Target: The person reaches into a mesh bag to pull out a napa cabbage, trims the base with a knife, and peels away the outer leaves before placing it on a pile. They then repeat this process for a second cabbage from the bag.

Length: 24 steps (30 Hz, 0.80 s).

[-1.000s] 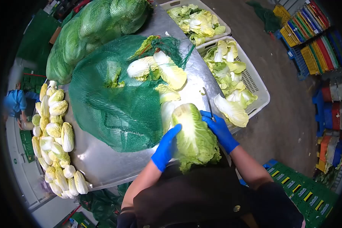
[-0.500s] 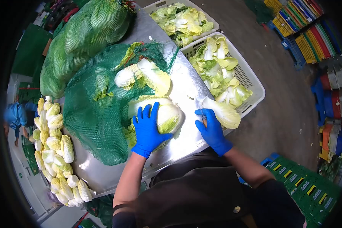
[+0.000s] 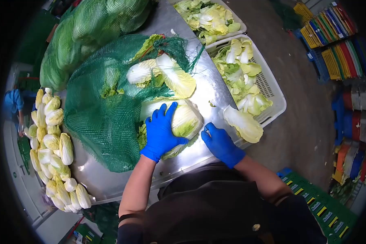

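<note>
A napa cabbage (image 3: pixel 187 120) lies on its side on the steel table (image 3: pixel 199 87). My left hand (image 3: pixel 161 132), in a blue glove, presses flat on top of it with fingers spread. My right hand (image 3: pixel 219 143), also gloved, grips a knife (image 3: pixel 207 129) whose blade meets the cabbage's right end. Behind it a green net sack (image 3: pixel 105 105) lies open with more cabbages (image 3: pixel 166 75) spilling out of its mouth.
Two white crates (image 3: pixel 272 91) of loose leaves stand past the table's right edge; one leaf (image 3: pixel 244 124) hangs at the rim. Trimmed cabbages (image 3: pixel 53 142) line the left edge. A full green sack (image 3: pixel 89 32) lies at the back. Coloured crates (image 3: pixel 333 36) are stacked at right.
The cabbage was turned from pointing at me to lying sideways, my left hand now flat on it. My right hand has brought the knife left to its end.
</note>
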Available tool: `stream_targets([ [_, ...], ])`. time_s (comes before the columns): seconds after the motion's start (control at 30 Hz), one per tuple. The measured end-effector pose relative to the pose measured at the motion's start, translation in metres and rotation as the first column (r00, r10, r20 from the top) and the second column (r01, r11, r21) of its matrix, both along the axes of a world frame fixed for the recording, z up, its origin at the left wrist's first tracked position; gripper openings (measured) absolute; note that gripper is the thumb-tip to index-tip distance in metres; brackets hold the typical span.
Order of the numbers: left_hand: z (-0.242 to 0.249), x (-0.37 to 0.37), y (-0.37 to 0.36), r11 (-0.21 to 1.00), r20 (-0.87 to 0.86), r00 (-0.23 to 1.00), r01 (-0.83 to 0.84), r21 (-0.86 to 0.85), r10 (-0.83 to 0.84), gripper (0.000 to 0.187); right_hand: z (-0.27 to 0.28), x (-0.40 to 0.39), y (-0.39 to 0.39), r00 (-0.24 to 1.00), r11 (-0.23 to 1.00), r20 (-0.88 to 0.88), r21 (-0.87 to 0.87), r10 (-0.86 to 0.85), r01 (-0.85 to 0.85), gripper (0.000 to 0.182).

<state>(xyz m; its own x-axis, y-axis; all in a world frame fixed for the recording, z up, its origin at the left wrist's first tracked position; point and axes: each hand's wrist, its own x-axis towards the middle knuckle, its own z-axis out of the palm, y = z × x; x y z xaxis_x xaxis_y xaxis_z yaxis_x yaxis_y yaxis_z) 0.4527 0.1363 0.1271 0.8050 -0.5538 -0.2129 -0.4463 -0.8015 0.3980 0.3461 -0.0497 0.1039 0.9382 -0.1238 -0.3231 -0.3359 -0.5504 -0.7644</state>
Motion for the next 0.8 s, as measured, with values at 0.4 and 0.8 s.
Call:
stream_targets([
  [0.4,0.0,0.021,-0.004,1.0,-0.101,0.995,-0.011,0.021,0.013,0.114,-0.019,0.033,-0.001,0.968,1.0,-0.25,0.008,0.018,-0.016,0.027],
  [0.8,0.005,-0.014,-0.009,0.998,0.052,0.998,-0.036,0.054,0.033,0.113,-0.03,0.018,-0.009,0.978,0.993,-0.2,-0.081,0.065,-0.083,0.034],
])
